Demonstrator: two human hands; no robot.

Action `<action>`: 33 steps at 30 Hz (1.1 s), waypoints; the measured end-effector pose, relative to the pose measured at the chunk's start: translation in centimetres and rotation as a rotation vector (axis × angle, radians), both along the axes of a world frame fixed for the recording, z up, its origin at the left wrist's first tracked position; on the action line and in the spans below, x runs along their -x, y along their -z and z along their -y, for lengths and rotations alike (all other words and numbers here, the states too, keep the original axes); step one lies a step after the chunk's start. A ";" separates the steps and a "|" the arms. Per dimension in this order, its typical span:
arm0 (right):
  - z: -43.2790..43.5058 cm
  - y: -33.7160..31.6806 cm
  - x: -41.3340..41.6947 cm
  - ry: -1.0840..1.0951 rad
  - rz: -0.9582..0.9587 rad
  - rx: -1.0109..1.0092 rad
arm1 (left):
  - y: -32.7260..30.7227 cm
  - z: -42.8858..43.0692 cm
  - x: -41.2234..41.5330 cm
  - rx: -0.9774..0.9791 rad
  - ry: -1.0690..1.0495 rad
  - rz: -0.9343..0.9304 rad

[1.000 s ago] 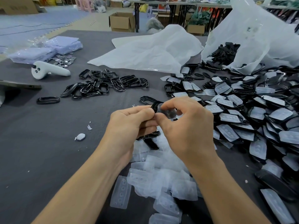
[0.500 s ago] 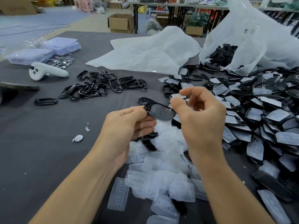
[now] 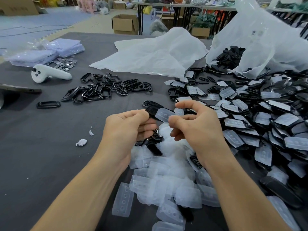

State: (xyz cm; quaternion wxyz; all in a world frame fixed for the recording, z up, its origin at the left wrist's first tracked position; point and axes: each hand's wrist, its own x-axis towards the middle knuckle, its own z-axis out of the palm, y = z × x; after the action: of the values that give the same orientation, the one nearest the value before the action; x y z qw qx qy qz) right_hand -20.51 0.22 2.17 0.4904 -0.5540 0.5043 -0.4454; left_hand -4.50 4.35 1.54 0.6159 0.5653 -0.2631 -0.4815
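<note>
Left of the black shell (image 3: 152,111), the bare grey counter (image 3: 41,155) gives me open room. Empty frames (image 3: 106,88) lie behind it to the left. My left hand (image 3: 128,129) has its grip pinched on the shell, held up at centre. Half a second ago only its dark face showed. Now a clear pad (image 3: 164,115) lies across it, so I judge the pad is coming free. Just right of the shell, my right hand (image 3: 196,129) keeps a narrow grip, thumb touching the pad's end; I cannot tell whether it pinches. Further right, a heap of padded shells (image 3: 260,117) crowds the counter.
</note>
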 end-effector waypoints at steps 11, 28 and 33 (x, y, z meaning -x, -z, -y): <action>0.4 -1.1 0.9 -0.087 0.260 -0.021 | 0.1 -0.1 0.0 0.030 -0.026 0.085; -0.7 0.3 -1.4 0.237 -0.222 0.268 | -0.3 -0.8 0.8 0.116 0.108 0.111; -0.9 0.4 -1.7 0.274 -0.274 0.280 | -0.2 -0.8 0.8 0.123 0.113 0.106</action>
State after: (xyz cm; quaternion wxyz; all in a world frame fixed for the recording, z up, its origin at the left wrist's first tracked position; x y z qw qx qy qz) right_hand -18.80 1.09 1.78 0.2706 -0.5983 0.5699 -0.4939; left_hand -5.25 5.13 1.72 0.6064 0.5354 -0.3559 -0.4679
